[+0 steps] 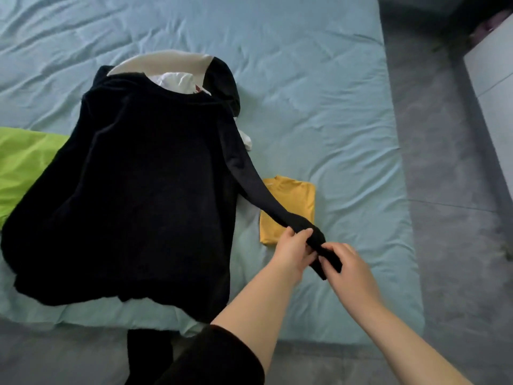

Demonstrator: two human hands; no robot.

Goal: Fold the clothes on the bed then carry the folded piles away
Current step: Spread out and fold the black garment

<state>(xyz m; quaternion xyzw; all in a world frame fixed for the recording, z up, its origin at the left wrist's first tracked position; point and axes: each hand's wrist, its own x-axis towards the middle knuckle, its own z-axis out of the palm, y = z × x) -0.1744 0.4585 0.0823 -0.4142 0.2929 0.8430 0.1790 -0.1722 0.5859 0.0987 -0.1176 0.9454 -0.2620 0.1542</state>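
Black top (pixel 133 190) lies spread at bed (pixel 319 93) centre-left, hem overhanging the 6 o'clock edge. Left hand (pixel 293 252) and right hand (pixel 347 266) both pinch its sleeve cuff (pixel 319 240). Folded yellow shirt (pixel 294 198) lies just beside. Open sheet toward 1 o'clock.

A single wide-angle head-worn camera looks forward and steeply down from the foot side of a bed (pixel 319 79), close enough that both forearms enter from the bottom edge. The left hand (pixel 294 250) and right hand (pixel 347 266) meet right of centre. The mattress fills most of the frame; grey floor (pixel 449 190) runs down the right side, its lines bowed by the lens.
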